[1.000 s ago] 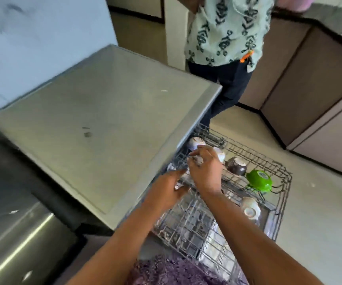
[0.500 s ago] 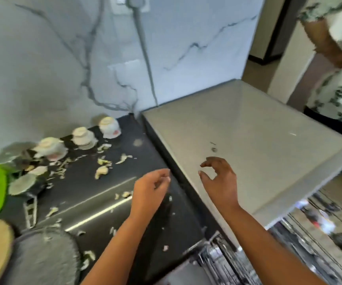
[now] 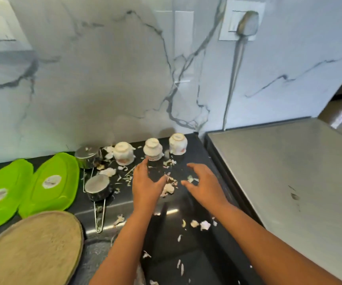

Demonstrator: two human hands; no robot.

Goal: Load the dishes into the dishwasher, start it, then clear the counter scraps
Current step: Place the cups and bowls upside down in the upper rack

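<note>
Three white cups stand upside down at the back of the black counter (image 3: 203, 159): one on the left (image 3: 123, 152), one in the middle (image 3: 153, 149) and one on the right (image 3: 178, 143). My left hand (image 3: 145, 184) reaches forward with straight fingers, its tips just short of the middle cup. My right hand (image 3: 204, 185) hovers over the counter with fingers spread and slightly bent, holding nothing. Pale vegetable scraps (image 3: 169, 188) lie scattered between and below the hands. The dishwasher's grey top (image 3: 285, 182) is at the right.
Two small steel strainer pans (image 3: 98, 187) (image 3: 88, 156) lie upside down left of the cups. Two green plates (image 3: 51, 182) (image 3: 3, 190) and a round tan board (image 3: 32, 249) fill the left side. A marble wall with a socket and cable (image 3: 236, 64) stands behind.
The view swung from the dishwasher rack up to the counter. Both hands left the rack and moved forward over the scraps toward the upside-down cups.
</note>
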